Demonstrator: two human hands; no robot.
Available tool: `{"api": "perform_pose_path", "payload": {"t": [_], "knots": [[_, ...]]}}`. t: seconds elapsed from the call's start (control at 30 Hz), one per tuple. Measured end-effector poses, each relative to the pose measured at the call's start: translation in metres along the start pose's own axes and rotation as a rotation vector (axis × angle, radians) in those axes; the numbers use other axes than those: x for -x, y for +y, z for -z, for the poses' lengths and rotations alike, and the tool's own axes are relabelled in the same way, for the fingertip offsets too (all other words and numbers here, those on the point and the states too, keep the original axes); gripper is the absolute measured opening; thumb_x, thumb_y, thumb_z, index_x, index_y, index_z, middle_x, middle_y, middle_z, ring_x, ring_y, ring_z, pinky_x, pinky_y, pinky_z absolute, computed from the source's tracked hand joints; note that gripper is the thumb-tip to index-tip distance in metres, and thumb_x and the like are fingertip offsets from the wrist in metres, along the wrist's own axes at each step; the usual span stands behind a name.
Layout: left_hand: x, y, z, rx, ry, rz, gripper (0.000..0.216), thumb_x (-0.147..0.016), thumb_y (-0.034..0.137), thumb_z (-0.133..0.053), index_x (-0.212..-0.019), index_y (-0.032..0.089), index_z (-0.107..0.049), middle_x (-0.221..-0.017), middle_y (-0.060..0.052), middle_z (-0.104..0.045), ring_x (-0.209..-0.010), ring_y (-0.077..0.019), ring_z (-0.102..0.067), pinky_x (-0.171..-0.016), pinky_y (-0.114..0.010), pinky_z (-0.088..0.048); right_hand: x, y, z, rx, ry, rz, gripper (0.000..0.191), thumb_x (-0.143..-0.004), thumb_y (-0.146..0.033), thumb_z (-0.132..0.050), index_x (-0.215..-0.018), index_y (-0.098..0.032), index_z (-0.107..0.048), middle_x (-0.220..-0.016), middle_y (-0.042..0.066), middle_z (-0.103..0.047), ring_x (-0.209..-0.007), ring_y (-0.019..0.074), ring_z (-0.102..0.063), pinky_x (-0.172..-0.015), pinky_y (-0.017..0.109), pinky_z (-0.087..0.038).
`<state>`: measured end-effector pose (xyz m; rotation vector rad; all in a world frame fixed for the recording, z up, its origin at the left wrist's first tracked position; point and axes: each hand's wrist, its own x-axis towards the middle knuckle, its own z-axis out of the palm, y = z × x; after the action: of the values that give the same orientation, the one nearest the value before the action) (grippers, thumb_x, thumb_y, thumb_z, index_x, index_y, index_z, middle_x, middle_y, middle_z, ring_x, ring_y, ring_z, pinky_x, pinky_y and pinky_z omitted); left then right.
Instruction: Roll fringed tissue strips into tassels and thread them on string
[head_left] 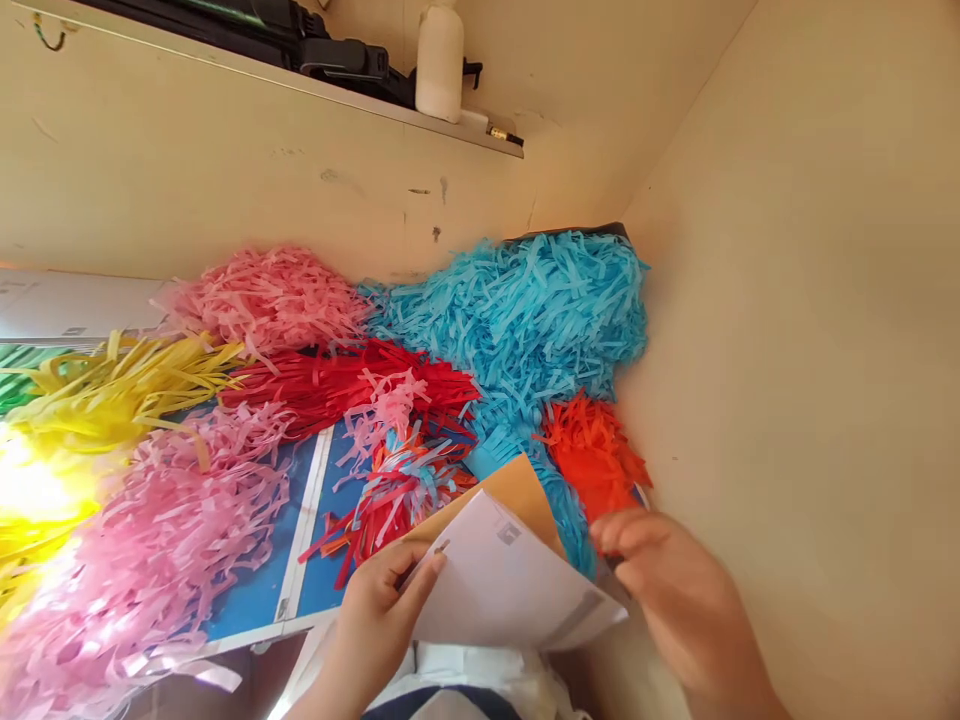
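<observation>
My left hand is closed on the left edge of a white sheet of paper, thumb on top. A brown paper piece sticks out behind the sheet. My right hand hovers at the sheet's right corner, its fingers curled and blurred by motion; whether it grips anything is unclear. Just beyond the hands lie a mixed bundle of red, blue and pink fringe and an orange fringe bundle.
Piles of cut paper fringe cover a blue surface: light blue, red, pink, a second pink, yellow. A beige wall is close on the right. A shelf above holds a white bottle.
</observation>
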<state>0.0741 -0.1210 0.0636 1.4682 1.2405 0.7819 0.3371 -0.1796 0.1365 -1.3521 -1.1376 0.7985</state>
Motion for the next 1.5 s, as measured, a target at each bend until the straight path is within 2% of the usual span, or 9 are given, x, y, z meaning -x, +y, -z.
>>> {"api": "perform_pose_path", "payload": {"t": [0.07, 0.2, 0.3, 0.77, 1.0, 1.17, 1.3, 1.37, 1.5], "knots": [[-0.004, 0.001, -0.011, -0.046, 0.070, -0.054, 0.040, -0.085, 0.054, -0.058, -0.072, 0.019, -0.073, -0.069, -0.005, -0.072, -0.062, -0.0187, -0.064, -0.055, -0.024, -0.048, 0.026, 0.008, -0.032, 0.009, -0.054, -0.124, 0.017, -0.080, -0.037, -0.073, -0.077, -0.022, -0.066, -0.075, 0.004, -0.065, -0.071, 0.0191, -0.063, -0.067, 0.031, -0.053], [-0.004, -0.001, -0.029, -0.088, 0.118, -0.076, 0.040, -0.087, 0.053, -0.057, -0.077, 0.019, -0.075, -0.073, -0.006, -0.074, -0.065, -0.0197, -0.067, -0.057, -0.025, -0.050, 0.045, 0.047, -0.099, -0.110, 0.075, -0.373, 0.028, -0.074, -0.045, -0.074, -0.073, -0.020, -0.061, -0.062, -0.002, -0.059, -0.054, 0.0136, -0.055, -0.053, 0.025, -0.047], [-0.001, -0.002, -0.034, -0.096, 0.104, -0.060, 0.040, -0.088, 0.052, -0.057, -0.080, 0.018, -0.076, -0.077, -0.006, -0.075, -0.065, -0.0192, -0.067, -0.057, -0.024, -0.050, 0.045, 0.068, -0.116, -0.205, 0.178, -0.405, 0.033, -0.073, -0.049, -0.074, -0.074, -0.019, -0.060, -0.061, -0.003, -0.056, -0.048, 0.0109, -0.050, -0.047, 0.023, -0.043], [0.003, -0.004, -0.038, -0.072, 0.096, -0.057, 0.037, -0.088, 0.049, -0.058, -0.082, 0.018, -0.077, -0.077, -0.005, -0.075, -0.067, -0.0195, -0.067, -0.060, -0.026, -0.051, 0.046, 0.072, -0.120, -0.063, 0.287, -0.353, 0.030, -0.078, -0.047, -0.071, -0.074, -0.019, -0.060, -0.059, -0.002, -0.058, -0.044, 0.0112, -0.049, -0.043, 0.023, -0.043], [0.003, -0.004, -0.039, -0.055, 0.095, -0.051, 0.038, -0.088, 0.050, -0.056, -0.079, 0.019, -0.076, -0.074, -0.005, -0.075, -0.065, -0.0199, -0.067, -0.059, -0.026, -0.050, 0.047, 0.072, -0.125, 0.003, 0.343, -0.258, 0.028, -0.080, -0.044, -0.068, -0.074, -0.018, -0.061, -0.057, -0.002, -0.059, -0.043, 0.0108, -0.050, -0.041, 0.022, -0.044], [0.004, -0.004, -0.038, -0.064, 0.109, -0.080, 0.037, -0.088, 0.050, -0.056, -0.078, 0.020, -0.075, -0.075, -0.005, -0.075, -0.067, -0.0206, -0.068, -0.060, -0.027, -0.051, 0.049, 0.081, -0.123, 0.139, 0.351, -0.152, 0.022, -0.085, -0.040, -0.064, -0.081, -0.018, -0.060, -0.070, 0.002, -0.064, -0.059, 0.0143, -0.060, -0.056, 0.024, -0.052], [0.005, -0.004, -0.036, -0.075, 0.134, -0.104, 0.038, -0.088, 0.050, -0.055, -0.076, 0.019, -0.075, -0.074, -0.005, -0.074, -0.064, -0.0197, -0.067, -0.057, -0.025, -0.051, 0.051, 0.093, -0.107, 0.345, 0.433, -0.151, 0.031, -0.081, -0.046, -0.069, -0.082, -0.020, -0.053, -0.062, -0.005, -0.052, -0.053, 0.0131, -0.053, -0.052, 0.024, -0.047], [0.006, -0.005, -0.036, -0.080, 0.128, -0.107, 0.038, -0.089, 0.049, -0.055, -0.075, 0.019, -0.074, -0.072, -0.005, -0.074, -0.062, -0.0191, -0.067, -0.055, -0.024, -0.051, 0.051, 0.097, -0.100, 0.516, 0.473, -0.088, 0.038, -0.077, -0.052, -0.072, -0.078, -0.021, -0.051, -0.062, -0.005, -0.050, -0.053, 0.0139, -0.050, -0.052, 0.026, -0.045], [0.008, -0.003, -0.031, -0.098, 0.087, -0.191, 0.036, -0.090, 0.046, -0.055, -0.075, 0.020, -0.074, -0.072, -0.005, -0.074, -0.065, -0.0193, -0.069, -0.058, -0.024, -0.053, 0.047, 0.095, -0.081, 0.691, 0.443, 0.154, 0.050, -0.071, -0.062, -0.076, -0.088, -0.021, -0.054, -0.082, 0.005, -0.061, -0.076, 0.0223, -0.059, -0.071, 0.036, -0.050]]}}
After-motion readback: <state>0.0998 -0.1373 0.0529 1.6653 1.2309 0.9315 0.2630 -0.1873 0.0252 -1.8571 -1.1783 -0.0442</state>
